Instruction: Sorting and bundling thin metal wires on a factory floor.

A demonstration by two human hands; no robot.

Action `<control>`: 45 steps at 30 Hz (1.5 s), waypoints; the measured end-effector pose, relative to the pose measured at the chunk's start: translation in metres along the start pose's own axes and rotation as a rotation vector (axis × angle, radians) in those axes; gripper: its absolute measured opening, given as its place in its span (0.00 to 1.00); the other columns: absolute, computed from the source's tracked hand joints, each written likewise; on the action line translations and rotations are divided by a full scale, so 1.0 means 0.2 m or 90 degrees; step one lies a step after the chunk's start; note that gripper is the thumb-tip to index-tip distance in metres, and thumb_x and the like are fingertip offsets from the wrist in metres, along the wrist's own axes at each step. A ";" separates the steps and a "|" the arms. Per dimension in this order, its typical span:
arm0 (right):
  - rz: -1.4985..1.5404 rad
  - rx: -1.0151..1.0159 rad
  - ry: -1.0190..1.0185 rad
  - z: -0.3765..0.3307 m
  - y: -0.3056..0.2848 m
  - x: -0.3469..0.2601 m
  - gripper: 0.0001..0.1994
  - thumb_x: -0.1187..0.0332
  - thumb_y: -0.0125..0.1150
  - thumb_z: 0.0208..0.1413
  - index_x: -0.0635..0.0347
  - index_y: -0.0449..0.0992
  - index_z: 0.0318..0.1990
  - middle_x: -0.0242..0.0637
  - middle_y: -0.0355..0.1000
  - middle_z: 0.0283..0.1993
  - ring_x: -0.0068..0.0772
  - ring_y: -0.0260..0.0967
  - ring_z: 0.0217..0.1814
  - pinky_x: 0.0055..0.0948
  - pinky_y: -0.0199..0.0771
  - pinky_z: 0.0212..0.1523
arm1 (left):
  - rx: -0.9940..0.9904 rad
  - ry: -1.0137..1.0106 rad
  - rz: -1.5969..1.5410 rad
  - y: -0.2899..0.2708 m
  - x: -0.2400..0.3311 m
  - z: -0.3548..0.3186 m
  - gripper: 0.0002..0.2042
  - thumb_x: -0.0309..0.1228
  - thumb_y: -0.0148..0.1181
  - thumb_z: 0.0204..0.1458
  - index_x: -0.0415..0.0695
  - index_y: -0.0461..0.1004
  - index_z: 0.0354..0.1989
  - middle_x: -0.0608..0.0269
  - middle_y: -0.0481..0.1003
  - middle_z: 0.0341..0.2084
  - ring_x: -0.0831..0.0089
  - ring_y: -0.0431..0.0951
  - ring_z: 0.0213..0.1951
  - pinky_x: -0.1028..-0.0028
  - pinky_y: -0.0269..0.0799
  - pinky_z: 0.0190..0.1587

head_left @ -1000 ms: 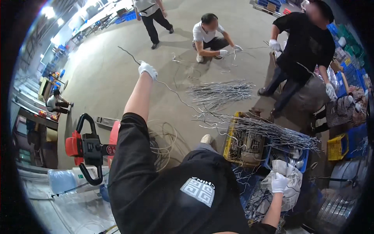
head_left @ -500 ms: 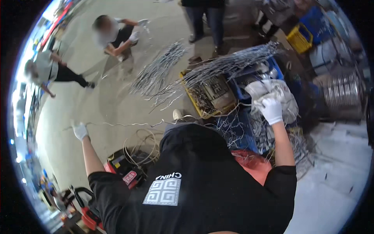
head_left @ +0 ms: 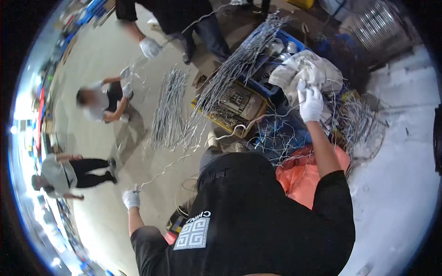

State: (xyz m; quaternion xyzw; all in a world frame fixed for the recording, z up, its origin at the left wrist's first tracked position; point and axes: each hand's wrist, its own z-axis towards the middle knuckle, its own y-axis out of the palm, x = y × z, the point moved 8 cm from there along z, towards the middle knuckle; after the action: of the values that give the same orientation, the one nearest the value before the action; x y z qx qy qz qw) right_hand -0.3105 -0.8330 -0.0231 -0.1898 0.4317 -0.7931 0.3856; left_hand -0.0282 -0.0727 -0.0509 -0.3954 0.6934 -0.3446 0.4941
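I log grip narrow on both: left white-gloved hand (head_left: 131, 198), right white-gloved hand (head_left: 311, 104) pinching one thin silver metal wire (head_left: 221, 137) strung between, bends unstraightened; grey metal-wire bundle (head_left: 169, 108) already on concrete floor (head_left: 96, 142).

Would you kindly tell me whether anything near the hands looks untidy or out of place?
Yes: near the white-gloved right hand, thin silvery metal wires lie in a tangled heap, unlike the roughly aligned bundle of long grey metal wires across the yellow plastic crate. The bundle's ends splay unevenly past the rim.
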 end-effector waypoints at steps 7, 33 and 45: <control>0.245 0.257 0.442 -0.02 0.22 0.18 0.22 0.57 0.58 0.48 0.63 0.66 0.46 0.51 0.66 0.42 0.48 0.65 0.37 0.36 0.67 0.42 | -0.096 0.239 -0.238 0.13 0.46 0.30 0.27 0.53 0.39 0.54 0.40 0.75 0.25 0.52 0.75 0.23 0.49 0.71 0.23 0.61 0.66 0.29; 0.377 -0.658 1.125 -2.22 0.16 -0.87 0.30 0.44 0.41 0.52 0.65 0.75 0.40 0.49 0.72 0.44 0.54 0.67 0.47 0.41 0.67 0.46 | -0.613 0.352 -0.765 -0.01 2.28 0.74 0.23 0.53 0.46 0.51 0.44 0.69 0.17 0.67 0.63 0.10 0.76 0.57 0.11 0.74 0.51 0.14; 0.106 -0.764 0.886 -1.88 0.02 -1.02 0.27 0.46 0.40 0.53 0.64 0.75 0.39 0.47 0.72 0.43 0.54 0.67 0.46 0.39 0.66 0.47 | -0.563 0.431 -0.749 -0.17 2.70 0.91 0.23 0.48 0.49 0.52 0.37 0.75 0.25 0.64 0.69 0.15 0.74 0.62 0.17 0.75 0.58 0.21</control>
State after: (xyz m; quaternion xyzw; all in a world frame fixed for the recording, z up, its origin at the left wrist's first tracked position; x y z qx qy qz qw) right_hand -0.4174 -0.4736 -0.2291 0.1937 0.9172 -0.3415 -0.0682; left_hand 0.0452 -0.5836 -0.2935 -0.7283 0.5559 -0.3433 -0.2068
